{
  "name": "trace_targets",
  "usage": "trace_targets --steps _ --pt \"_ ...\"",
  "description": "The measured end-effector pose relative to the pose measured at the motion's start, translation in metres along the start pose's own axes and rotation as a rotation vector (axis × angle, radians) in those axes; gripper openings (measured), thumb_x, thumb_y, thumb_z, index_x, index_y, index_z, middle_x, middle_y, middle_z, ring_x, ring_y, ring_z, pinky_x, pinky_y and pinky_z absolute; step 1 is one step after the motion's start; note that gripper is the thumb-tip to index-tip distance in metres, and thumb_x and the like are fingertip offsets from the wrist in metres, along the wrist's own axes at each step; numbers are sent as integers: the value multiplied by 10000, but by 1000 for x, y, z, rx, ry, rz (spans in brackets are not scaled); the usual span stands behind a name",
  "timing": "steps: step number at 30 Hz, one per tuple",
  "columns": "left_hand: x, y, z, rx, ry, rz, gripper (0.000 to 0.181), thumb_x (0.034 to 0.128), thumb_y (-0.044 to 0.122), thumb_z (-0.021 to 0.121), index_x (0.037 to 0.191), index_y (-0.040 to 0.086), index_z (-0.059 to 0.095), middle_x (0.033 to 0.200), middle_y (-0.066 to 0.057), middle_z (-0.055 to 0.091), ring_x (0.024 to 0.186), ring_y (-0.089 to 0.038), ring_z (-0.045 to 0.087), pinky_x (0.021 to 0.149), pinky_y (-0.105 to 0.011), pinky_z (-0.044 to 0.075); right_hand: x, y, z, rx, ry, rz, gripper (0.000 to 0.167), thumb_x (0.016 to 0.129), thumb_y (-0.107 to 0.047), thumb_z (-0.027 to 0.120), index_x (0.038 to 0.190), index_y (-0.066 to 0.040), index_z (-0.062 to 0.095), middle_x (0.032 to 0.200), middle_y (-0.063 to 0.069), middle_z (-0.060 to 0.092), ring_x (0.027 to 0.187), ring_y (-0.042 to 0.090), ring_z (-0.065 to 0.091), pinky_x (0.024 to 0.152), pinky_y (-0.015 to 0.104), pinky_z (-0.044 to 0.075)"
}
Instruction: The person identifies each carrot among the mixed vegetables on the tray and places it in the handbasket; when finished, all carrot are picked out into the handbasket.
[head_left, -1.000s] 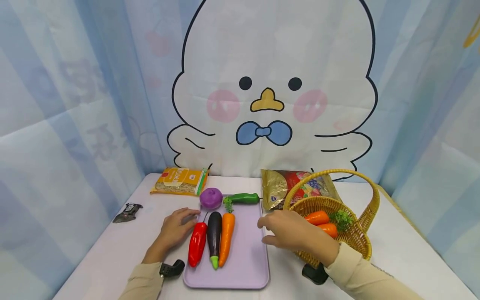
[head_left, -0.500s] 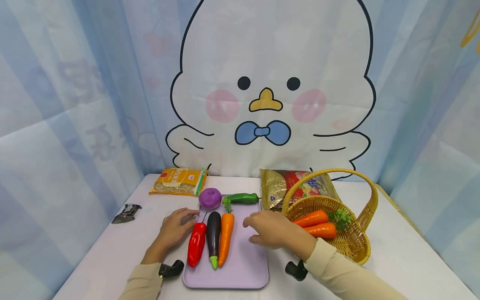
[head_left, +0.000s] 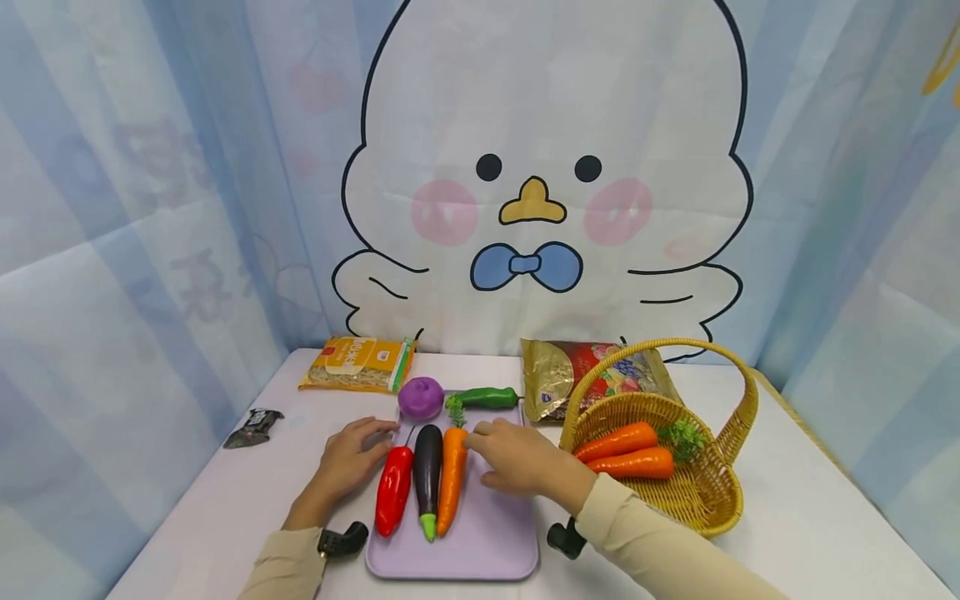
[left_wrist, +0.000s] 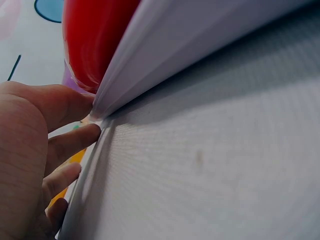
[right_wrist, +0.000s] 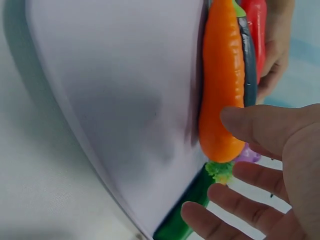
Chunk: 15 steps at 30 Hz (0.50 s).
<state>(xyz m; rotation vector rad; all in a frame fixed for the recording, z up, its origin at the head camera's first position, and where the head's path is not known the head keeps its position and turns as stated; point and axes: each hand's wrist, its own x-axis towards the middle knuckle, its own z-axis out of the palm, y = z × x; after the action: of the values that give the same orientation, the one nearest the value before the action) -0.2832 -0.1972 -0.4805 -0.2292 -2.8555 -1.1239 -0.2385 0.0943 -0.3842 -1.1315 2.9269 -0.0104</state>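
A lilac tray [head_left: 491, 533] holds a red pepper [head_left: 393, 492], an eggplant [head_left: 428, 475] and an orange carrot [head_left: 452, 479] side by side. My left hand [head_left: 351, 457] rests at the tray's left edge; its thumb and index fingertips meet the rim close to the pepper in the left wrist view. Over the tray, my right hand [head_left: 525, 457] reaches to the upper part of the carrot, fingers spread. In the right wrist view its thumb [right_wrist: 250, 122] overlaps the carrot; whether they touch, I cannot tell. Nothing is gripped in it.
A purple onion-like vegetable [head_left: 421, 398] and a green pepper [head_left: 487, 397] lie along the tray's far edge. To the right stands a wicker basket [head_left: 720, 492] with carrots [head_left: 637, 462] inside. Behind are a yellow packet [head_left: 360, 364] and a gold-red bag [head_left: 551, 379]; a small dark packet [head_left: 255, 427] lies left.
My right hand has moved left from beside the basket, across the tray's right side, to the carrot on the tray. The left hand has stayed at the tray's edge.
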Motion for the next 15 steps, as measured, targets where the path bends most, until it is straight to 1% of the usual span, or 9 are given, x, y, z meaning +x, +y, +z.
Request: trace_targets --steps 5,10,12,15 --pt "0 1 1 -7 1 -10 321 966 247 635 1277 209 703 1438 -131 581 1461 -391 348 1164 -700 166 9 -1 7 -2 10 4 511 872 -201 767 1360 -180 617 1281 10 620 1136 220 594 824 346 582" --pt "-1 2 1 -14 0 -25 323 965 246 637 1281 219 701 1447 -127 575 1466 -388 339 1165 -703 159 17 -1 13 -5 1 -8 529 885 -177 751 1388 -209 591 1393 7 562 1194 231 561 847 370 583" --pt "-1 1 1 -16 -3 -28 323 966 249 637 1282 224 700 1447 -121 576 1470 -384 334 1166 -703 157 19 -1 14 -6 -7 -7 541 891 -173 742 1406 -215 580 1422 5 545 1210 231 552 844 374 586" --pt "-1 0 1 -20 -1 -28 320 966 248 639 1279 226 702 1446 -119 578 1472 -384 332 1165 -705 155 21 -1 15 -10 -11 -4 538 890 -164 737 1403 -223 585 1414 -2 544 1204 229 551 825 368 587"
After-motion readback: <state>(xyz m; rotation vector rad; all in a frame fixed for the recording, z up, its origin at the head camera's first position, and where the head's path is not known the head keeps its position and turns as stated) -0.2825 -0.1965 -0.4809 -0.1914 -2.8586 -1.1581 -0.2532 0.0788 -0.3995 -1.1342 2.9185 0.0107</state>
